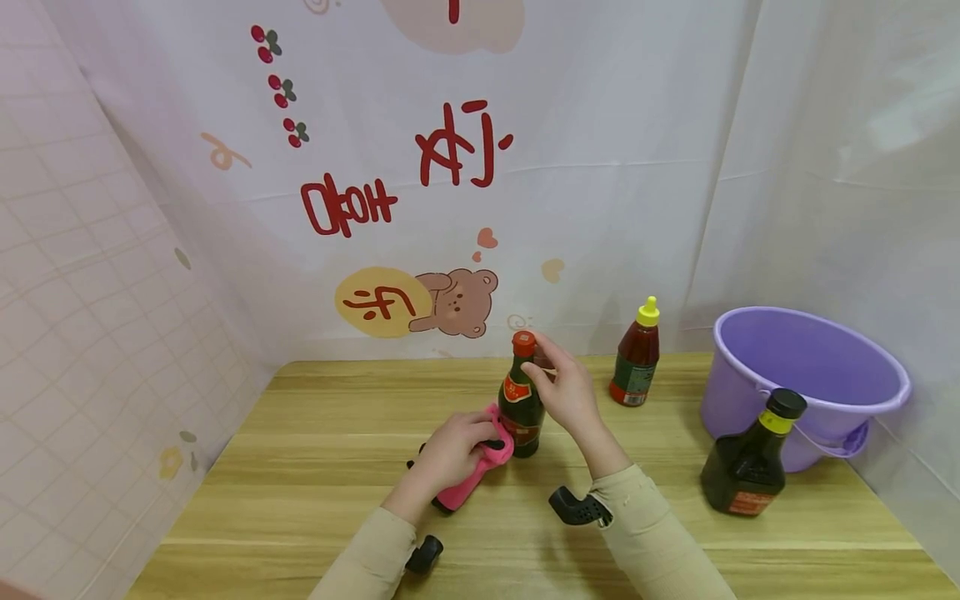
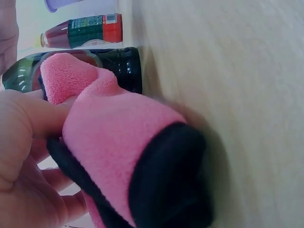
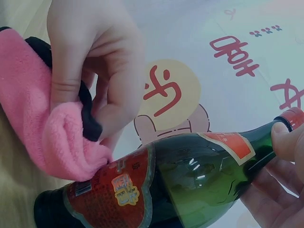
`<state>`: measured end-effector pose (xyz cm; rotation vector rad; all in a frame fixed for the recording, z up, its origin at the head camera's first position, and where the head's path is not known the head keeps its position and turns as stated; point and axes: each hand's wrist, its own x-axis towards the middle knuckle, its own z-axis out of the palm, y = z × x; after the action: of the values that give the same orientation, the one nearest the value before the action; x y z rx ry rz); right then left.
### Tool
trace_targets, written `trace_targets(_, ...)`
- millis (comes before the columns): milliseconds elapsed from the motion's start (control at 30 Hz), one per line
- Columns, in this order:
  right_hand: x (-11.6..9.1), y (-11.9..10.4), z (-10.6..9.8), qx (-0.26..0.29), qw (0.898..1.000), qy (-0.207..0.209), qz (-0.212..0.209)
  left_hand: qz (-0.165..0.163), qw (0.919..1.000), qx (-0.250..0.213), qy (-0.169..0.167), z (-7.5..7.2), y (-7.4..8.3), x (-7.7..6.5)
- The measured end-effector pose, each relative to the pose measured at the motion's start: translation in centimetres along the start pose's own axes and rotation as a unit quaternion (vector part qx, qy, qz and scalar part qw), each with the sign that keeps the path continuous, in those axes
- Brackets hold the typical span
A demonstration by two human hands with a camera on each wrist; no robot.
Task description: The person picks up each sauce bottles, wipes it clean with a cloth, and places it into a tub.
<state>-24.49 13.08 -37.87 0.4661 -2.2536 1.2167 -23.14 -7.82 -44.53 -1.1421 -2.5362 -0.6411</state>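
Note:
A green glass bottle [image 1: 522,400] with a red cap and red labels stands on the table. My right hand [image 1: 567,390] pinches its neck just under the cap, the thumb [image 3: 284,140] lying against the glass. In my left hand [image 1: 452,450] is a pink cloth [image 2: 118,114] with black trim, gripped between thumb and fingers. A folded end of the cloth [image 3: 66,137] presses on the bottle's lower label in the right wrist view. The rest of the cloth hangs down near the tabletop.
Behind and to the right stands a red sauce bottle [image 1: 636,354] with a yellow nozzle. A purple bucket [image 1: 731,379] is at the right, with a dark bottle [image 1: 744,467] with a black cap in front of it. A printed white curtain [image 1: 600,125] backs the wooden table [image 1: 315,467].

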Motion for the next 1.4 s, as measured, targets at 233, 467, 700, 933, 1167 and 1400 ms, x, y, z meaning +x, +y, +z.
trace_targets(233,-0.1,-0.1,0.1,0.004,1.0,-0.004,0.001,0.005,0.9983,0.043,-0.039,0.2,0.3,0.2)
trace_targets(467,-0.1,-0.2,0.1,0.009,1.0,0.002,0.006,-0.045,0.9926,0.074,-0.085,0.2,0.9,0.8)
trace_targets(700,-0.1,0.0,0.2,0.021,1.0,0.009,-0.003,-0.061,0.9894,0.074,-0.109,0.1,1.3,1.2)
trace_targets(933,-0.2,0.0,0.3,0.059,0.998,0.004,0.003,-0.062,0.9917,0.034,-0.107,-0.4,0.5,0.8)
trace_targets(1167,-0.3,-0.2,0.6,0.029,1.0,0.009,0.003,-0.051,0.9963,0.006,-0.069,-1.3,-0.3,0.3)
trace_targets(1400,0.0,-0.8,0.8,-0.02,0.999,0.037,-0.005,-0.055,0.9984,-0.003,-0.016,-3.0,-0.9,0.2)
